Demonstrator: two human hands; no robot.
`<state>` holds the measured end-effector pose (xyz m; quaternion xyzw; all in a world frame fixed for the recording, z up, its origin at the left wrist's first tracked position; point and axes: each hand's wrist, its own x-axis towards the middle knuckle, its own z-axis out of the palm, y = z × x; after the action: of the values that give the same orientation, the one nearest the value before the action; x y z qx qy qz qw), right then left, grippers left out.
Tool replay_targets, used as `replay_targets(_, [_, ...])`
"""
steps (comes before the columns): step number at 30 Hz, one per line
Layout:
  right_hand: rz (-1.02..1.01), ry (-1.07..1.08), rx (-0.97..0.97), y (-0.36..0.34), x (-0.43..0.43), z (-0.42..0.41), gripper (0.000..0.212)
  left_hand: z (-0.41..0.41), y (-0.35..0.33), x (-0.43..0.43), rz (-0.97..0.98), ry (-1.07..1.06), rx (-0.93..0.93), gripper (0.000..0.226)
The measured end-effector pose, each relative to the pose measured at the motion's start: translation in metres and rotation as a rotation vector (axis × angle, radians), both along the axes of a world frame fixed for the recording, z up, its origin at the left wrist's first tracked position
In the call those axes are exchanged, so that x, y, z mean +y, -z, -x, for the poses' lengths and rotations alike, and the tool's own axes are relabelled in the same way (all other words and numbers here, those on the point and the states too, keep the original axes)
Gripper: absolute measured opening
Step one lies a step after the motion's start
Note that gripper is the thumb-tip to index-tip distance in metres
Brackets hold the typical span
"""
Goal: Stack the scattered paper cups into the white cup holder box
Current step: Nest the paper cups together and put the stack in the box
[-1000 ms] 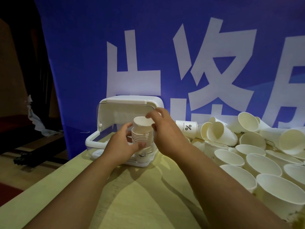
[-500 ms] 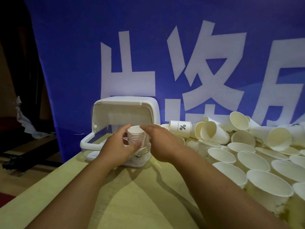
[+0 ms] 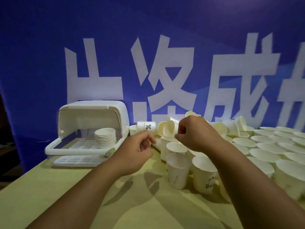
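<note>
The white cup holder box (image 3: pixel 123 113) stands at the far left of the worktop (image 3: pixel 49 195) with its front open. On its slatted tray (image 3: pixel 82 145), toward the right side, sits one nested stack of paper cups (image 3: pixel 105 135), mouths up. The rest of the box shows no other cups.

To the right of the box, loose paper cups (image 3: pixel 264 146) cover the worktop, some upright and some tipped over in a heap. A cup lying on its side (image 3: pixel 146 127) just beside the box bears a bold "%" mark with small lettering too fine to read. A nearer upright cup (image 3: pixel 205 174) carries dark print beginning with "B". Behind everything hangs a blue banner (image 3: pixel 41 63) with large white Chinese characters, cut off at the edges.

The hands are apart. The left hand (image 3: pixel 137 151) hovers with fingers curled and nothing in it. The right hand (image 3: pixel 196 134) is curled above the heap, against a tilted cup (image 3: pixel 167 129); whether it grips that cup cannot be told.
</note>
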<state>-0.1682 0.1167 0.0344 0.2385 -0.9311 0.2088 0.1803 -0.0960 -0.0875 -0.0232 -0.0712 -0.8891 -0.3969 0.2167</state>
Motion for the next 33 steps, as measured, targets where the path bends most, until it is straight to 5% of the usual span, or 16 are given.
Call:
replay_targets(6, [-0.062, 0.040, 0.049, 0.010, 0.047, -0.014, 0.022, 0.013, 0.026, 0.044, 0.029, 0.093, -0.154, 0.028])
replay_targets(12, [-0.364, 0.025, -0.205, 0.019, 0.051, -0.026, 0.037, 0.010, 0.042, 0.050, 0.119, 0.029, -0.162, 0.017])
replay_targets(16, [-0.440, -0.008, -0.247, 0.026, 0.044, -0.027, 0.028, 0.011, 0.043, 0.046, 0.108, -0.024, -0.113, 0.030])
replay_targets(26, [-0.128, -0.124, 0.045, 0.031, 0.030, -0.024, 0.015, 0.002, 0.032, 0.000, -0.097, -0.084, -0.005, 0.042])
replay_targets(33, [0.203, -0.245, 0.057, 0.043, 0.016, -0.014, 0.008, -0.009, 0.018, -0.030, -0.218, -0.134, 0.135, 0.046])
